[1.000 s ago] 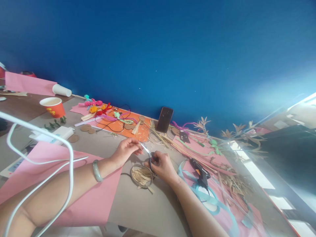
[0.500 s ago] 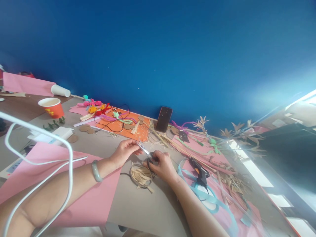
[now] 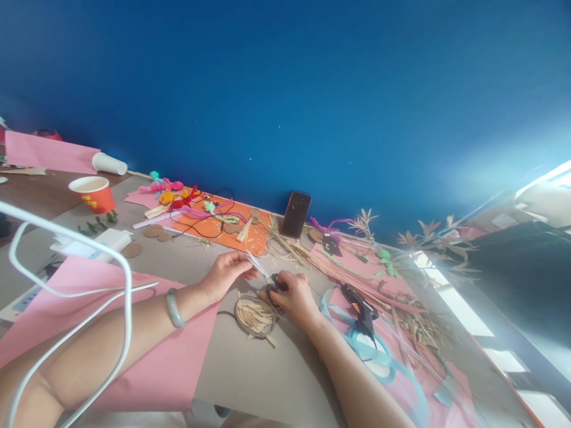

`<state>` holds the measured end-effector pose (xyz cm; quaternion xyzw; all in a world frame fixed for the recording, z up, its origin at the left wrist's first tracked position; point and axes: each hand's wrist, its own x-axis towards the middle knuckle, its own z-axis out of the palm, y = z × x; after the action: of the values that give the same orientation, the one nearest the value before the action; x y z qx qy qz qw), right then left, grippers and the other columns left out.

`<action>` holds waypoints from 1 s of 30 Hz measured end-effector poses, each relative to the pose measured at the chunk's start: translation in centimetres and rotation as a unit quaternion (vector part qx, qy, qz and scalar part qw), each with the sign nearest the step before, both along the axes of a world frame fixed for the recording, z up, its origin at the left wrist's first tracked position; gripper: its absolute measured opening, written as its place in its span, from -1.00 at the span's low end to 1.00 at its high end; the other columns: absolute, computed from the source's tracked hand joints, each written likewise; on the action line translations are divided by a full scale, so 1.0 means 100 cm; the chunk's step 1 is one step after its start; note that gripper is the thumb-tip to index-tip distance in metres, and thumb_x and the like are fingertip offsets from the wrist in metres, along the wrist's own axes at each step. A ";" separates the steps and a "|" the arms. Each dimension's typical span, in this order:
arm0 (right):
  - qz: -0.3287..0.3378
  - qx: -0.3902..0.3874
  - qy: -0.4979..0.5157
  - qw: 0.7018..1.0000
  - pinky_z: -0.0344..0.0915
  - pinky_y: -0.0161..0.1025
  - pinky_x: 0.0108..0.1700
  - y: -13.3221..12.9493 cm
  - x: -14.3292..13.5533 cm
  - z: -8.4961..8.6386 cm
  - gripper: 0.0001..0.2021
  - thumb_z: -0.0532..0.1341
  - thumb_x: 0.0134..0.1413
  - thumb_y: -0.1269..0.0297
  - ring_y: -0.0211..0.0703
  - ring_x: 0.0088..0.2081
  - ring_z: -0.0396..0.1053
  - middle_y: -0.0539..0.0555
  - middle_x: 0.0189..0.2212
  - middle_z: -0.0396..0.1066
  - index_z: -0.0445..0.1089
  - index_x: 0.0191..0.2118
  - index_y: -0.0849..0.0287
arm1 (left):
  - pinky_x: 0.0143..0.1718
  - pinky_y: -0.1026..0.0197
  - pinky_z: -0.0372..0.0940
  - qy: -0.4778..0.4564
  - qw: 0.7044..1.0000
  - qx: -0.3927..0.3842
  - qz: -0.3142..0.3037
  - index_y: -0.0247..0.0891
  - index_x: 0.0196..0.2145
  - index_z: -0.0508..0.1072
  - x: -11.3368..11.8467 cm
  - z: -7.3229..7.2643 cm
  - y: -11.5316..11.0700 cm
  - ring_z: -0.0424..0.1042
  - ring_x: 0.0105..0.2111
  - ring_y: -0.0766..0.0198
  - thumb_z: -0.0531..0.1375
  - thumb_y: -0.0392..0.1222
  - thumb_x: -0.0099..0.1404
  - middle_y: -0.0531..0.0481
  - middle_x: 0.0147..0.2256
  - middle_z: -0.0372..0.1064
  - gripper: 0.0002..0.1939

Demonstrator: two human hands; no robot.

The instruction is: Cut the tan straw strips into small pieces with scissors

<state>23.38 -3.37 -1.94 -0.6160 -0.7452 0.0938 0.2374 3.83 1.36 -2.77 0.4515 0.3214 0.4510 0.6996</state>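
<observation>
My right hand [image 3: 292,295] is wrapped round the dark handles of the scissors [image 3: 257,263], whose silver blades point up and left. The blades reach to the fingertips of my left hand [image 3: 231,272], which are pinched together; what they hold is too small to make out. A pale green bangle [image 3: 174,308] circles my left wrist. Just below the hands lies a round, dark-rimmed piece filled with pale straw strips [image 3: 254,316], with one strip sticking out at its lower edge.
Pink paper [image 3: 169,356] lies under my left arm. A phone [image 3: 296,215] leans on the blue wall. Right are a glue gun [image 3: 362,309], blue ribbon [image 3: 408,380] and dried stalks [image 3: 423,333]. Left are a red cup [image 3: 99,197] and a white cable [image 3: 128,309].
The scissors' blades are spread slightly wider apart, and the fingers of my right hand have shifted a little on the handles. My left hand has hardly moved.
</observation>
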 end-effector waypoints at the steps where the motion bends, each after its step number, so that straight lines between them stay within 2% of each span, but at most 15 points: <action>1: -0.003 -0.001 -0.002 1.000 0.04 -0.28 -0.29 0.000 0.000 0.000 -0.66 0.25 -0.10 0.06 -0.30 -0.55 0.01 -0.09 -0.65 0.25 0.14 -0.60 0.13 | -0.28 0.23 0.35 0.000 1.000 0.000 0.000 -0.34 -0.40 0.49 0.000 0.000 0.000 0.51 -0.38 0.23 0.28 -0.14 0.13 -0.09 -0.41 0.53 -0.81; 11: -0.011 -0.003 0.001 1.000 0.04 -0.28 -0.30 0.000 -0.001 0.003 -0.65 0.24 -0.09 0.09 -0.30 -0.55 -0.04 -0.11 -0.68 0.18 0.07 -0.62 0.13 | -0.29 0.23 0.34 0.016 1.000 0.024 0.003 -0.34 -0.38 0.49 -0.001 0.001 0.000 0.49 -0.39 0.24 0.27 -0.12 0.15 -0.08 -0.43 0.52 -0.80; 16: -0.014 0.002 0.019 1.000 0.03 -0.30 -0.36 0.002 0.002 -0.001 -0.63 0.24 -0.09 0.12 -0.30 -0.55 -0.04 -0.10 -0.71 0.15 0.06 -0.65 0.13 | -0.31 0.24 0.33 0.017 1.000 0.020 0.006 -0.35 -0.40 0.47 -0.001 0.000 0.000 0.49 -0.40 0.25 0.27 -0.10 0.15 -0.09 -0.44 0.52 -0.78; 22: -0.055 0.018 0.140 0.988 0.00 -0.33 -0.47 0.005 0.003 -0.001 -0.59 0.26 -0.10 0.07 -0.33 -0.60 -0.03 -0.15 -0.74 0.07 0.04 -0.65 0.12 | -0.31 0.26 0.32 0.023 0.999 0.028 0.002 -0.36 -0.40 0.48 -0.002 0.006 -0.001 0.47 -0.40 0.27 0.26 -0.08 0.16 -0.10 -0.40 0.51 -0.76; 24: -0.094 0.047 0.204 0.973 0.02 -0.34 -0.49 0.006 0.004 0.004 -0.60 0.24 -0.07 0.04 -0.33 -0.61 0.01 -0.13 -0.73 0.11 0.06 -0.64 0.12 | -0.38 0.30 0.28 0.038 0.998 0.046 -0.023 -0.35 -0.41 0.47 -0.003 0.008 -0.002 0.44 -0.44 0.31 0.23 -0.09 0.18 -0.06 -0.45 0.48 -0.77; 26: -0.136 0.073 0.255 0.955 0.05 -0.34 -0.49 0.007 0.006 0.009 -0.63 0.21 -0.05 0.03 -0.32 -0.59 0.06 -0.10 -0.70 0.16 0.11 -0.63 0.13 | -0.43 0.32 0.24 0.070 0.992 0.073 -0.076 -0.35 -0.43 0.46 -0.004 0.010 -0.005 0.38 -0.50 0.35 0.20 -0.11 0.21 -0.03 -0.50 0.44 -0.78; 28: -0.170 0.086 0.286 0.939 0.07 -0.34 -0.47 0.008 0.010 0.012 -0.66 0.20 -0.04 0.05 -0.31 -0.57 0.09 -0.09 -0.68 0.18 0.16 -0.62 0.14 | -0.43 0.32 0.23 0.111 0.979 0.107 -0.136 -0.35 -0.45 0.45 -0.005 0.010 -0.009 0.33 -0.54 0.38 0.16 -0.13 0.23 -0.01 -0.50 0.42 -0.78; 30: -0.190 0.085 0.300 0.931 0.09 -0.34 -0.46 0.010 0.013 0.011 -0.69 0.23 -0.07 0.09 -0.31 -0.56 0.09 -0.09 -0.66 0.18 0.17 -0.62 0.14 | -0.43 0.32 0.21 0.168 0.957 0.169 -0.169 -0.34 -0.47 0.45 -0.006 0.009 -0.013 0.32 -0.52 0.37 0.15 -0.19 0.22 0.00 -0.51 0.41 -0.81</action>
<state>24.66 -2.33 -0.89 -0.6670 -0.5132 0.1631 0.5148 3.27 0.06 -1.85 0.6798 0.2726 0.2918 0.6151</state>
